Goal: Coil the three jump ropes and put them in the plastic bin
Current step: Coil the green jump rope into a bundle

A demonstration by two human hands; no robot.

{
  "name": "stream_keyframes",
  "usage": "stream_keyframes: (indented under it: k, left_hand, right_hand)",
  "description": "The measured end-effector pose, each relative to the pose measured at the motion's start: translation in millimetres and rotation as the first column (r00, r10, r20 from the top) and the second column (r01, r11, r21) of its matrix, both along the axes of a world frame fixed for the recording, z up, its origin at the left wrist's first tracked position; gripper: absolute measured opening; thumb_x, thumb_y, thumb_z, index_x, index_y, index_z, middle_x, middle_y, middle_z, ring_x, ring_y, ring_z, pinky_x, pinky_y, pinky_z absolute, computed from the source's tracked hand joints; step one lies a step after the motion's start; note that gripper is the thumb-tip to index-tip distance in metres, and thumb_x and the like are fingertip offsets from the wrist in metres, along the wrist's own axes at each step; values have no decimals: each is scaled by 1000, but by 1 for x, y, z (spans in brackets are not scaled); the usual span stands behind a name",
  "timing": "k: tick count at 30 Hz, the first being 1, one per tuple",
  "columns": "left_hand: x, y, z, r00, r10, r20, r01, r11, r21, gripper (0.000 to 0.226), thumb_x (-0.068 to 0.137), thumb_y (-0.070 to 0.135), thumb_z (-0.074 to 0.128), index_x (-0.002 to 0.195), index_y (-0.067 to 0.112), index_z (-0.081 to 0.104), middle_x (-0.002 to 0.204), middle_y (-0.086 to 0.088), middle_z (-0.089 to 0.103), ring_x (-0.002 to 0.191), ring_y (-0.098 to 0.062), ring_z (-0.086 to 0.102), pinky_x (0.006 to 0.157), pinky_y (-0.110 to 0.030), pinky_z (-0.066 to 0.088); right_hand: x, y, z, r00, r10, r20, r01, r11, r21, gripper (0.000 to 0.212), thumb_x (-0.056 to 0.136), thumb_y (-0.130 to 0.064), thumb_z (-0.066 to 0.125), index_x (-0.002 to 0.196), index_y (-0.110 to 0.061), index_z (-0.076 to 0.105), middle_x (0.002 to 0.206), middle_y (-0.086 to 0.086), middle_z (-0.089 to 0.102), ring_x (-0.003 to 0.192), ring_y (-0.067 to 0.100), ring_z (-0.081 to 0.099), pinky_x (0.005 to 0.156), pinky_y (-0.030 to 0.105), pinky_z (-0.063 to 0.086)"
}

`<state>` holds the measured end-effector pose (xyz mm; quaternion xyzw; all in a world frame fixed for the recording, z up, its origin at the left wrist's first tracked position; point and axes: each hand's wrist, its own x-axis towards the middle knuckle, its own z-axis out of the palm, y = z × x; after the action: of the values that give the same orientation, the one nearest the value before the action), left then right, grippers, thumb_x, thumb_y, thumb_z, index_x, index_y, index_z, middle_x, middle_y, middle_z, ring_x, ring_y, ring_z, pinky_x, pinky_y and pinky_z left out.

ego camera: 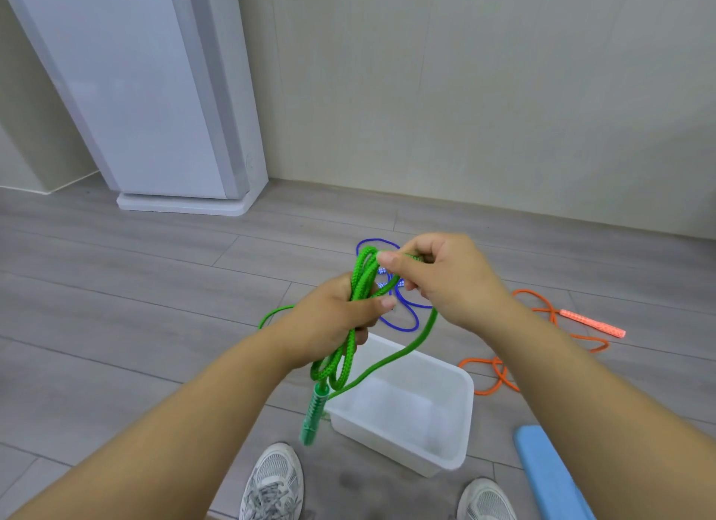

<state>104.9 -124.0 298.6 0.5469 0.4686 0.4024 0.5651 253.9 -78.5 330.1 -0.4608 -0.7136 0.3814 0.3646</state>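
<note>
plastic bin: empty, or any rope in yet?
Empty: the plastic bin shows only bare white floor; the green rope is held above it.

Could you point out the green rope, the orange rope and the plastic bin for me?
green rope [360, 279]: head view, looped strands.
orange rope [592, 323]: head view, its handle.
plastic bin [467, 415]: head view, right wall.

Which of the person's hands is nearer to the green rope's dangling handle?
Left. The left hand grips the coiled green rope just above the handle; the right hand pinches the loop's top, higher and further right.
</note>
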Motion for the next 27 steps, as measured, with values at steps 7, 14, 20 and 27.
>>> stream_keyframes:
  k: [7, 14, 20, 27]
  left_hand:
    - [-17, -2, 2, 999, 51, 20, -51, 999, -14, 28, 91, 27, 51, 75, 7, 41, 47, -3, 40, 41, -18, 45, 46, -26, 41]
    - [-27, 2, 9, 921, 257, 294, -251, 966, -60, 28, 95, 29, 45, 75, 10, 45, 39, 1, 32, 30, -11, 31, 36, -16, 30]
    - [-18, 6, -2, 916, 363, 168, -373, 928, 25, 32, 91, 36, 52, 74, 9, 49, 42, -1, 36, 34, -15, 35, 41, -20, 31]
    - [-5, 9, -5, 916, 395, 70, -401, 903, 153, 55, 79, 44, 59, 89, -10, 55, 45, -1, 45, 38, -16, 46, 42, -23, 40]
  right_hand:
    - [32, 8, -8, 992, 101, 76, -99, 995, -21, 12, 75, -20, 74, 77, -11, 66, 59, -5, 59, 56, 9, 50, 61, 30, 45]
    - [66, 19, -32, 992, -65, 110, 62, 998, 31, 17, 86, -20, 62, 69, -24, 63, 52, -5, 55, 50, 7, 49, 61, 32, 45]
    - [52, 5, -40, 993, -96, 66, 89, 992, 90, 15, 91, -18, 54, 78, -25, 57, 56, -1, 45, 47, 3, 43, 50, 18, 36]
    - [20, -9, -36, 998, -40, 48, 35, 993, 112, 17, 90, -22, 56, 75, -15, 57, 59, 4, 49, 54, 12, 40, 55, 28, 35]
